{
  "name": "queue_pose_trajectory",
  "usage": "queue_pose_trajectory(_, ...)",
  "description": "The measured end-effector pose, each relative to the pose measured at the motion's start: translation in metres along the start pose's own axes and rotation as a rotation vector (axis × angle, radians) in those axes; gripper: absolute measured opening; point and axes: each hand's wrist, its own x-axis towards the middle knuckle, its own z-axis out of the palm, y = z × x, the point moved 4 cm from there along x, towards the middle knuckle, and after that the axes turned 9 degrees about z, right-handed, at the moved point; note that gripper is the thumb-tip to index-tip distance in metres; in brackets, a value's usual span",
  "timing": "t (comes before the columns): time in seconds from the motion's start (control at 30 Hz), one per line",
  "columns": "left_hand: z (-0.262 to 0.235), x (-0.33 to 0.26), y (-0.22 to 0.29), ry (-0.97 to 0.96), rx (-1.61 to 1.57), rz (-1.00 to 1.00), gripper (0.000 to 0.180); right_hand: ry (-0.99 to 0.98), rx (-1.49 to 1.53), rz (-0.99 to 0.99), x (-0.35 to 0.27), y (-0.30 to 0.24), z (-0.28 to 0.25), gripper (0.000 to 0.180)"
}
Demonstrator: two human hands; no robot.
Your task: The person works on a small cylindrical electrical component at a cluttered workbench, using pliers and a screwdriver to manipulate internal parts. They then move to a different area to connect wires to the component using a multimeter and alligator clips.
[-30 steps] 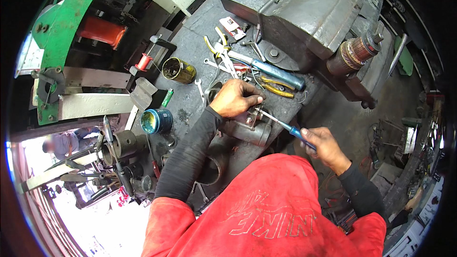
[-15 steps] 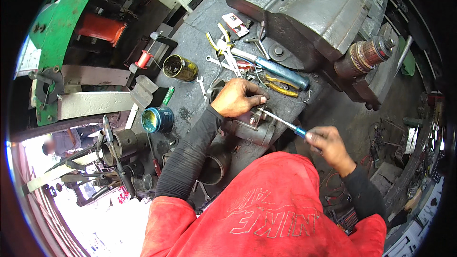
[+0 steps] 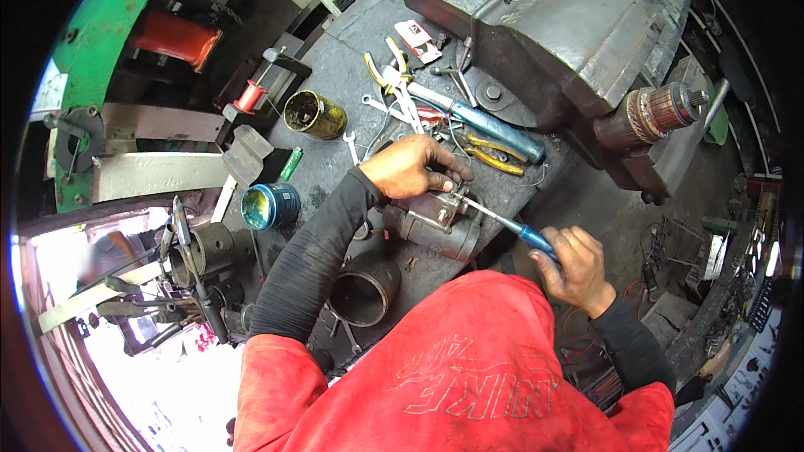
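Grey cast-metal motor housing, rough and grease-stained with boxy lugs on top, is lying on the dark steel workbench just in front of the person's red shirt. Pressing down on its upper end, the left hand is curling its fingers over the casting and gripping it. Meeting the housing from the right, a screwdriver with a thin bright shaft and a blue handle is touching its tip to a fitting on the casting, and the right hand is closing around that handle in a clenched grip. Just below the housing a dark, hollow steel cylinder is sitting with its open mouth facing up and to the left. Behind the left hand, a scatter of tools is lying on the bench: yellow-handled pliers, a long blue-handled tool and slim chrome spanners. Farther left, a dented brass-coloured tin is standing open, a small red spool is sitting beside it, and a round blue tin with a glossy teal inside is resting near the bench edge. A massive grey vise, smooth and rounded, is occupying the far right of the bench, with a copper-wound armature lying against its side.
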Motion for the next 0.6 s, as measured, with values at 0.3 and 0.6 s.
queue_pose_trajectory(0.3,0.001,0.0,0.005,0.067,-0.02,0.029,0.032,-0.598,1.285,1.098,-0.005,0.017,0.015,0.024)
queue_pose_trajectory(0.6,0.006,-0.005,0.003,0.071,-0.028,0.009,0.034,-0.292,0.38,0.392,-0.001,0.009,0.003,0.031)
